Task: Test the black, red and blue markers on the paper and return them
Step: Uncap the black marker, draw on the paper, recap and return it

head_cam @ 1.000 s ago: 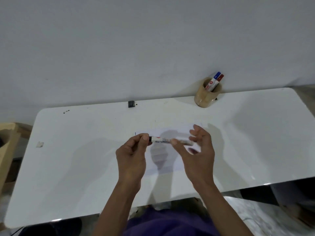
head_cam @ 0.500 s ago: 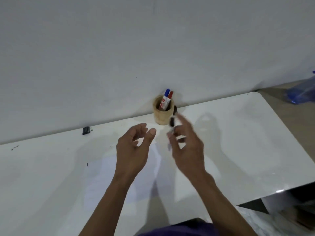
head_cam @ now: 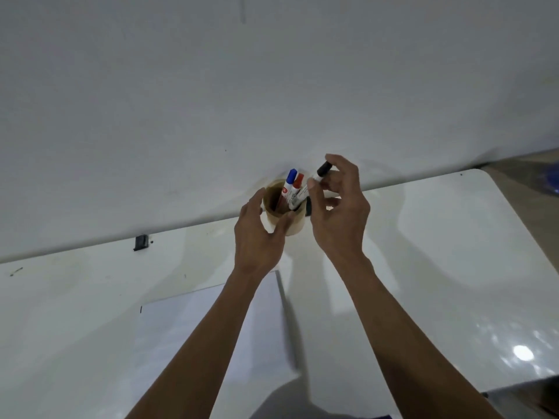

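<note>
A tan wooden cup (head_cam: 295, 229) stands at the back edge of the white table, against the wall. The blue marker (head_cam: 289, 183) and the red marker (head_cam: 297, 186) stand in it, caps up. My right hand (head_cam: 337, 216) pinches the black marker (head_cam: 314, 184), capped and tilted, with its lower end inside the cup's mouth. My left hand (head_cam: 260, 234) wraps around the cup's left side and front. The sheet of white paper (head_cam: 193, 334) lies on the table in front of me, partly under my forearms.
The white table (head_cam: 453, 267) has rounded corners; its right edge drops to the floor. A small black clip (head_cam: 141, 242) sits at the back edge on the left. The grey wall (head_cam: 272, 86) rises right behind the cup.
Both hands left the paper and reached back to the cup. The right hand carried the capped black marker into the cup's mouth, and the left hand closed around the cup.
</note>
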`<state>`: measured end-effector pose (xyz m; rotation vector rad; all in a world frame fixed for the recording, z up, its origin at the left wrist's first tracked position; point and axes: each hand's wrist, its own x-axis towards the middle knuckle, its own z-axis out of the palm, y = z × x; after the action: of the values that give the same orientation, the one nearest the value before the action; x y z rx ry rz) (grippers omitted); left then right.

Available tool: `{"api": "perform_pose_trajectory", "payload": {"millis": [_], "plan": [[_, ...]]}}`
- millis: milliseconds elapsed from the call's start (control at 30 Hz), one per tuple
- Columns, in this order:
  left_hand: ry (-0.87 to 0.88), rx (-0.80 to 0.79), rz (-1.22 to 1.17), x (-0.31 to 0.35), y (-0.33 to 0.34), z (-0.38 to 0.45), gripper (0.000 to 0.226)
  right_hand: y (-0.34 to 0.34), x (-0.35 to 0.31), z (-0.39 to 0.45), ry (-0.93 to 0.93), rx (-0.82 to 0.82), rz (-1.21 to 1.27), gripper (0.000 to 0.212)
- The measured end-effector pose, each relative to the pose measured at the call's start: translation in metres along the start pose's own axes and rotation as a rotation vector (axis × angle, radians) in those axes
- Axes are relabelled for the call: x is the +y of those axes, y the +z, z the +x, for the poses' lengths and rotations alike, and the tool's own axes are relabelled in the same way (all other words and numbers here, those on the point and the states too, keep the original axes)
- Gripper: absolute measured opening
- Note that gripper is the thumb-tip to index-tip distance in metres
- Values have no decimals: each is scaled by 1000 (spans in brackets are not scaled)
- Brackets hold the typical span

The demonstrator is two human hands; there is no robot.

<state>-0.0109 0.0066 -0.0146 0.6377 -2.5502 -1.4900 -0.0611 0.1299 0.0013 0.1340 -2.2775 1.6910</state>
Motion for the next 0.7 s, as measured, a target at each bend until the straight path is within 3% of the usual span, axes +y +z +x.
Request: {"api": "perform_pose_trajectory", "payload": {"millis": [233, 600, 700], "plan": [[99, 24, -55, 3, -1, 1, 56, 7, 11, -4, -25, -36, -91, 28], [109, 15, -106, -4, 3, 3, 61, 18, 8, 4, 96, -27, -155, 39], [124, 22, -101, -7, 5, 3, 63, 24, 4, 11, 109, -30, -235, 33]]}}
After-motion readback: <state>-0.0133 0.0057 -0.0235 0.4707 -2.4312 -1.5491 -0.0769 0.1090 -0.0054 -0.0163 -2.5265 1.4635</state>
